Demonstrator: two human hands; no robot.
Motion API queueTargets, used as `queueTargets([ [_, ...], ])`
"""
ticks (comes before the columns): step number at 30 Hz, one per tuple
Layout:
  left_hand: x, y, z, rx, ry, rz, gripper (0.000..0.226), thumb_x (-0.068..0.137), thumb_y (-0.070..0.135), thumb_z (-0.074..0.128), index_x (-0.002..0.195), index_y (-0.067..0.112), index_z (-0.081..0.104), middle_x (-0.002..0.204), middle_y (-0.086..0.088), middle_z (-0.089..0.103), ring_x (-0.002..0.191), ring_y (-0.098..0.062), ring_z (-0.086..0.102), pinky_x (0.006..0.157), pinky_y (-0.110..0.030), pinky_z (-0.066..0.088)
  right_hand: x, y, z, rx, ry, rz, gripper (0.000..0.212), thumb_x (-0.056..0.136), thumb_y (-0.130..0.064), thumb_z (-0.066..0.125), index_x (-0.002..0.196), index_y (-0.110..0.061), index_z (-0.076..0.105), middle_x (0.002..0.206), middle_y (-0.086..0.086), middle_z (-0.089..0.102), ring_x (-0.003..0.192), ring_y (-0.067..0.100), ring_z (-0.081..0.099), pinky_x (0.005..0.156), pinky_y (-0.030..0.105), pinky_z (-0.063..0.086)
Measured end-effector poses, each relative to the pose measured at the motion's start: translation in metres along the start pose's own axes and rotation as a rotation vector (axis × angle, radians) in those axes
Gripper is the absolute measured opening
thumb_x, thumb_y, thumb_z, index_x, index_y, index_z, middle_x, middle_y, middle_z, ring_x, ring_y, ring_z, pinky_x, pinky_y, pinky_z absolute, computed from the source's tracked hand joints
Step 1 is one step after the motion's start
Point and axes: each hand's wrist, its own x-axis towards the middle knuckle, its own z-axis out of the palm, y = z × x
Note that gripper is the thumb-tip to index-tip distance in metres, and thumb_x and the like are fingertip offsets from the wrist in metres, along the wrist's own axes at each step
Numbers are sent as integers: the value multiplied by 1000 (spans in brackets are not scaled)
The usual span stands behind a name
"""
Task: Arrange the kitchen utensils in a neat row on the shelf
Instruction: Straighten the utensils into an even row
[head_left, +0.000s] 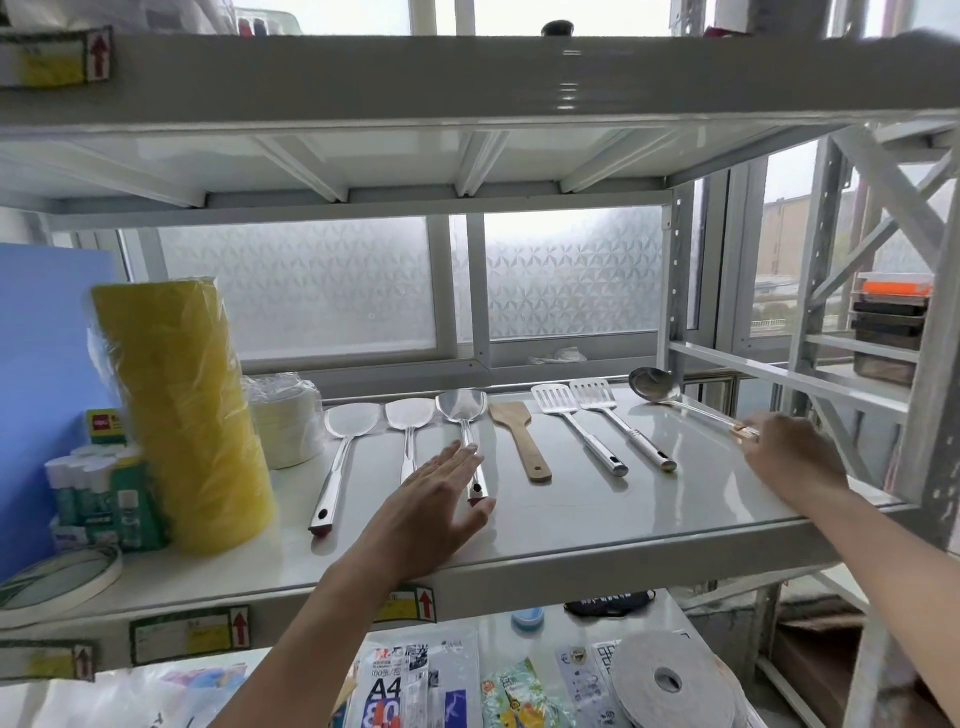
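On the white shelf several utensils lie in a row, handles toward me. From left: three steel turners, a wooden spatula, two slotted steel turners. A steel ladle lies at the far right, angled. My right hand grips the ladle's handle end. My left hand rests flat and open over the handles of the second and third turners, hiding part of them.
A tall yellow wrapped roll, a stack of paper plates, glue sticks and a tape ring fill the shelf's left end. A shelf post stands at right. Packets and a grey roll lie on the shelf below.
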Motion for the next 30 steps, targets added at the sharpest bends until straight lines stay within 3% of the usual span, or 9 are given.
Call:
queueTargets([
  [12, 1, -3, 3, -3, 5, 11, 66, 101, 50, 43, 157, 19, 28, 165, 6, 24, 153, -2, 8, 120, -21, 11, -8, -8, -2, -66, -124, -13, 44, 89, -9, 45, 126, -18, 67, 110, 25, 67, 100, 44, 66, 87, 46, 52],
  [30, 1, -4, 4, -12, 7, 5, 65, 100, 51, 43, 156, 20, 31, 164, 6, 26, 153, -1, 8, 121, -24, 14, -2, -4, 7, -41, -127, -61, 43, 88, -9, 42, 118, -19, 71, 93, 23, 69, 88, 42, 69, 79, 46, 58],
])
